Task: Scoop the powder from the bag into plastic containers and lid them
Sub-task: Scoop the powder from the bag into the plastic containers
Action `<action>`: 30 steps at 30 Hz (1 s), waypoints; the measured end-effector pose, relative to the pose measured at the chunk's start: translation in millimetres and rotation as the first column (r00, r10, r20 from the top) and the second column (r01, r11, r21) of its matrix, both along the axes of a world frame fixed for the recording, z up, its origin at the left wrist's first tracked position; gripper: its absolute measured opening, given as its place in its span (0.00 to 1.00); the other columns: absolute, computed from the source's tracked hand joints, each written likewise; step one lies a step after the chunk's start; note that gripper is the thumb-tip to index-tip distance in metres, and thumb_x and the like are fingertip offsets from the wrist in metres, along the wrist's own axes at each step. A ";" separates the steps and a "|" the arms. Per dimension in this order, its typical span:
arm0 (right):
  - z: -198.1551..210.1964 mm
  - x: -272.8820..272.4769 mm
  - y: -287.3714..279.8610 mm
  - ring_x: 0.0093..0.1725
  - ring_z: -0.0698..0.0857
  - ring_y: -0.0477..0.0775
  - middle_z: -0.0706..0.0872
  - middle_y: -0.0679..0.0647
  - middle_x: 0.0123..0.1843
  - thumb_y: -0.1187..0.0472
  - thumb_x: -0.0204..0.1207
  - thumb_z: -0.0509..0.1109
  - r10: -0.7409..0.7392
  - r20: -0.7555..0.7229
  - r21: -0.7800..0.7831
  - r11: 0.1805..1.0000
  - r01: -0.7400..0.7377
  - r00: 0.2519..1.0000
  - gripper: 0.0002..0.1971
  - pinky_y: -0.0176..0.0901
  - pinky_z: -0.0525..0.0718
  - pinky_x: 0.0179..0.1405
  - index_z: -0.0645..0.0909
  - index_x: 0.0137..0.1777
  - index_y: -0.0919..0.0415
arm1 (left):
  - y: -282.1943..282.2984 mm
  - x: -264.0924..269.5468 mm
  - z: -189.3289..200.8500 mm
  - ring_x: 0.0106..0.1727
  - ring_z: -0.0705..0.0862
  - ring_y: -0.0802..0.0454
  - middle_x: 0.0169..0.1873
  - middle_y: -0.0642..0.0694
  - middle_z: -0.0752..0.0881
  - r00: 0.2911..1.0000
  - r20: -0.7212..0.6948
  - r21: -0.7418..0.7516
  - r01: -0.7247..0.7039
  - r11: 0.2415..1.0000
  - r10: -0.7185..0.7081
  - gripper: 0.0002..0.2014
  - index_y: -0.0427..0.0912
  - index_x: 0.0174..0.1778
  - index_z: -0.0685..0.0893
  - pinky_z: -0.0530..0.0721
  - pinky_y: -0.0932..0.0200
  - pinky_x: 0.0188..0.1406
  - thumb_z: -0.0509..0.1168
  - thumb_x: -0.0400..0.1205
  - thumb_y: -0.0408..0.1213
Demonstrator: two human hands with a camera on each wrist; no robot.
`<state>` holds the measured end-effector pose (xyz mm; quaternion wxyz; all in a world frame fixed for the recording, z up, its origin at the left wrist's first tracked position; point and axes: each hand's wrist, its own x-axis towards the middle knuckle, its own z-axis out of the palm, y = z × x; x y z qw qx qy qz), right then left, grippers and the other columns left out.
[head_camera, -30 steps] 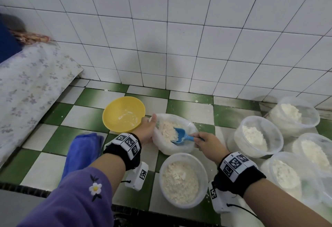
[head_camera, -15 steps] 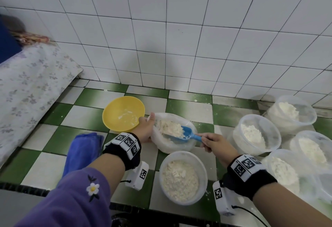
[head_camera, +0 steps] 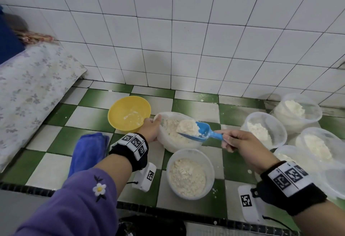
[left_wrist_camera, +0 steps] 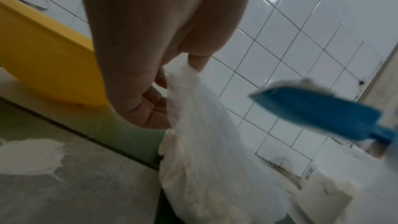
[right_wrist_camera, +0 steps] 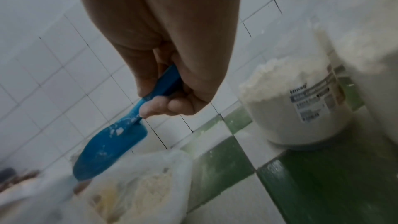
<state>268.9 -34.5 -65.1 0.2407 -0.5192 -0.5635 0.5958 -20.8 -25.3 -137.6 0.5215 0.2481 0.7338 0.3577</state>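
The right hand (head_camera: 240, 143) has the blue scoop (head_camera: 200, 130) by its handle, fingers curled tight around it and the thumb laid along the top, as the right wrist view shows plainly (right_wrist_camera: 170, 81). The scoop's bowl is heaped with a mound of white powder (head_camera: 187, 126) and sits above the open mouth of the plastic bag (head_camera: 175, 138), tip pointing toward the left hand. The left hand (head_camera: 151, 127) pinches the bag's rim on its left side; in the left wrist view the thumb and fingertips (left_wrist_camera: 193, 62) bunch the thin plastic (left_wrist_camera: 204, 142) and hold it up, with powder showing through the film lower down.

Just in front of the bag, nearest the person, stands an open round plastic container (head_camera: 190, 174), filled part-way with powder. The bag touches or nearly touches its far rim. To the right sit more clear containers: one close beside the right hand (head_camera: 264, 129), one further back by the wall (head_camera: 298, 108), and others at the right edge (head_camera: 317, 144), all holding powder. In the right wrist view one of these (right_wrist_camera: 297, 108) carries a printed label.

Left of the bag a yellow bowl (head_camera: 129, 113) rests on the green-and-white checked tiles (head_camera: 89, 118), smeared with white residue, and a blue cloth (head_camera: 89, 149) lies nearer the person.
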 end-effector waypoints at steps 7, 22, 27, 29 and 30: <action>48.2 28.0 -25.6 0.34 0.75 0.50 0.83 0.59 0.37 0.65 0.82 0.62 0.237 0.084 0.084 0.966 -0.244 0.968 0.18 0.37 0.75 0.42 0.90 0.47 0.43 | -7.4 2.8 6.4 0.51 0.85 0.39 0.48 0.35 0.85 1.000 0.028 0.022 0.006 1.000 -0.006 0.22 0.37 0.44 0.80 0.88 0.45 0.54 0.60 0.84 0.56; 35.9 20.5 -78.8 0.49 0.84 0.55 0.85 0.49 0.52 0.66 0.85 0.48 0.098 0.741 0.630 0.241 -0.738 0.664 0.22 0.47 0.81 0.46 0.83 0.64 0.57 | -13.4 -0.2 7.4 0.59 0.86 0.39 0.58 0.36 0.87 0.981 0.146 0.005 -0.126 0.992 0.124 0.29 0.35 0.64 0.81 0.86 0.42 0.59 0.56 0.84 0.59; 38.1 30.0 -79.7 0.54 0.83 0.48 0.86 0.46 0.55 0.76 0.74 0.60 0.113 0.640 0.694 0.340 -0.635 0.760 0.24 0.42 0.79 0.53 0.84 0.65 0.55 | -13.5 2.5 7.4 0.59 0.86 0.39 0.57 0.37 0.87 0.978 0.165 0.002 -0.128 0.992 0.126 0.26 0.36 0.58 0.82 0.85 0.42 0.61 0.59 0.83 0.58; 41.5 32.3 -79.1 0.53 0.83 0.42 0.86 0.42 0.53 0.74 0.75 0.64 0.131 0.496 0.708 0.511 -0.487 0.858 0.23 0.32 0.78 0.54 0.85 0.63 0.51 | -13.5 4.4 6.1 0.59 0.86 0.40 0.57 0.37 0.87 0.979 0.160 -0.009 -0.124 0.992 0.123 0.23 0.39 0.54 0.81 0.85 0.43 0.61 0.60 0.83 0.58; 44.6 32.9 -78.4 0.51 0.84 0.41 0.87 0.39 0.50 0.71 0.78 0.66 0.121 0.412 0.686 0.612 -0.395 0.903 0.19 0.29 0.78 0.51 0.86 0.62 0.49 | -13.8 5.5 5.9 0.59 0.86 0.40 0.57 0.37 0.87 0.980 0.161 -0.014 -0.119 0.993 0.120 0.23 0.39 0.55 0.81 0.86 0.43 0.61 0.60 0.83 0.58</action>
